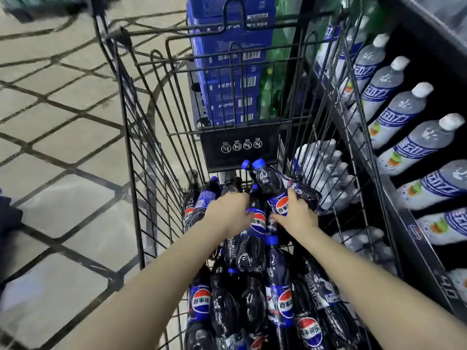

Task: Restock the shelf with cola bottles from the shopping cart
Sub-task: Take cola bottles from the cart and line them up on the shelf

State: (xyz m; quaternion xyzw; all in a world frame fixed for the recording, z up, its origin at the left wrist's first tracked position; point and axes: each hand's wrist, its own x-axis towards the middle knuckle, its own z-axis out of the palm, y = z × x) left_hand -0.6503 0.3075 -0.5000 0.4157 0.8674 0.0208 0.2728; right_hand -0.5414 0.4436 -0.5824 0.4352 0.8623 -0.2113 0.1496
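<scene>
On the left lay bare tiled floor [63,137], then the black wire shopping cart [141,152], its bed heaped with cola bottles [252,299] lying on their sides. My left hand [228,213] was reaching into the far end of the heap, palm down, fingers curled over a bottle there; whether it had truly closed on one I could not tell. Just beside it, my right hand [295,213] was clamped around the labelled waist of a raised bottle [271,184], blue cap pointing far, with a second cap close against it. Right of the cart stood the dark shelf [427,263], its visible rows holding pale white-capped bottles [394,114]. I judged the pick best done by gripping at the label, lifting clear of the wire side, and checking neighbours would not roll.
</scene>
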